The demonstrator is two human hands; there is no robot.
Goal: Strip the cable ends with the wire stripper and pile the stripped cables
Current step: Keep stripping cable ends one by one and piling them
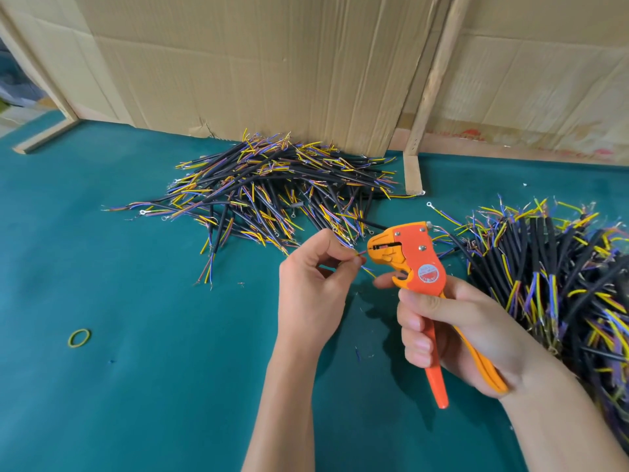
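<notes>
Left hand: the left hand (311,284) pinches one thin core wire (360,254) between thumb and forefinger, close to its tip; the other fingers are curled under.
Right hand: the right hand (452,335) is wrapped around both handles of the wire stripper (413,264), and its forefinger reaches forward under the head.
Where the wire is: its tip is just at the mouth of the stripper head, in front of the near edge of the far pile (272,189). I cannot tell if it is already inside the jaws.
Wire direction: the pinched end points to the right, into the stripper mouth, with its long axis about left to right. The rest of the cable is hidden behind the hand.
Stripper direction: the head points left and up, and the handles run down toward the person, so its long axis is nearly upright in the view.
Handling, wire: I judge it light, thin and soft, so it bends easily. It is best held very near the tip, as now, or it will buckle at the jaws.
Handling, stripper: rigid plastic and metal, held by the handles; a squeeze should do the cut.
Piles: the far pile lies by the cardboard wall (238,63), and a second pile (551,267) lies at the right, both on the green table mat (136,369).
Loose item: a yellow rubber band (79,337) lies on the mat, well apart to the left.
</notes>
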